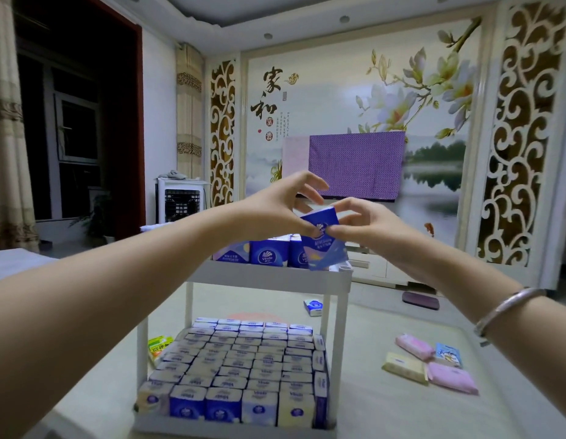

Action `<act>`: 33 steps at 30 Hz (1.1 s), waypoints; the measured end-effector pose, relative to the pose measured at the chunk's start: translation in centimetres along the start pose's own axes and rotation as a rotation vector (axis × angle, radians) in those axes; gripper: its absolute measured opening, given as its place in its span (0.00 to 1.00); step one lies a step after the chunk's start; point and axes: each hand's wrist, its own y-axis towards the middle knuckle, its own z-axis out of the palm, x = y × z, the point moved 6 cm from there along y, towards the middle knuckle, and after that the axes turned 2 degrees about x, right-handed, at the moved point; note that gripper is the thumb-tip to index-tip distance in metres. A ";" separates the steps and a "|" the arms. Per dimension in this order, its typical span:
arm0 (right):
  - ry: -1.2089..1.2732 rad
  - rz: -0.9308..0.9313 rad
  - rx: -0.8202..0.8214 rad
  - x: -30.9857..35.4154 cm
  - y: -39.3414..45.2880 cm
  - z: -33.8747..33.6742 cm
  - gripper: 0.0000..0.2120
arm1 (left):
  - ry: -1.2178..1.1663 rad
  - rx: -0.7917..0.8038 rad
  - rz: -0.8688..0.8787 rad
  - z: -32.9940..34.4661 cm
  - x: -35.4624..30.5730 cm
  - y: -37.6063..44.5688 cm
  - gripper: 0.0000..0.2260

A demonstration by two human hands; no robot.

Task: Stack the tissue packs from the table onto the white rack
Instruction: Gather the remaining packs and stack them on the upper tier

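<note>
Blue tissue pack (323, 239) pinched by both my left hand (275, 207) and right hand (367, 226) above the white plastic rack's (269, 277) top tier, four pastel packs (430, 364) on the pale table (386, 407).

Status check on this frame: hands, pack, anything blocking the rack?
Both hands, left and right, pinch blue tissue pack above white rack top shelf. Nothing blocking.

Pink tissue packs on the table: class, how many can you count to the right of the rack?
2. One pink pack lies farther back, beside the small blue pack; the other pink pack lies nearer, right of the yellow pack. None seem hidden.
</note>
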 end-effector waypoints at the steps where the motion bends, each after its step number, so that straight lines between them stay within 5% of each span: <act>1: -0.021 -0.013 -0.009 -0.2 -0.1 0.0 0.13 | 0.031 -0.015 0.008 0.0 0.0 0.0 0.27; 12: -0.490 -0.347 -0.282 0.5 0.1 1.2 0.11 | 0.370 -0.133 0.175 -0.5 0.5 -0.2 0.12; 18: -0.876 -0.348 -0.260 -1.1 -0.3 2.3 0.13 | 0.485 -0.041 0.089 0.3 3.0 -0.8 0.10; 22: -0.659 -0.301 -0.243 -1.8 -1.1 1.1 0.14 | 0.451 -0.063 0.086 0.3 2.8 -1.6 0.10; 28: -0.292 -0.169 -0.404 -5.1 -3.2 -2.5 0.11 | 0.396 -0.267 0.309 4.1 -1.5 -1.5 0.09; 33: -0.276 0.046 -0.492 -13.3 -6.8 -6.1 0.08 | 0.171 -0.106 0.313 12.8 -3.3 0.8 0.08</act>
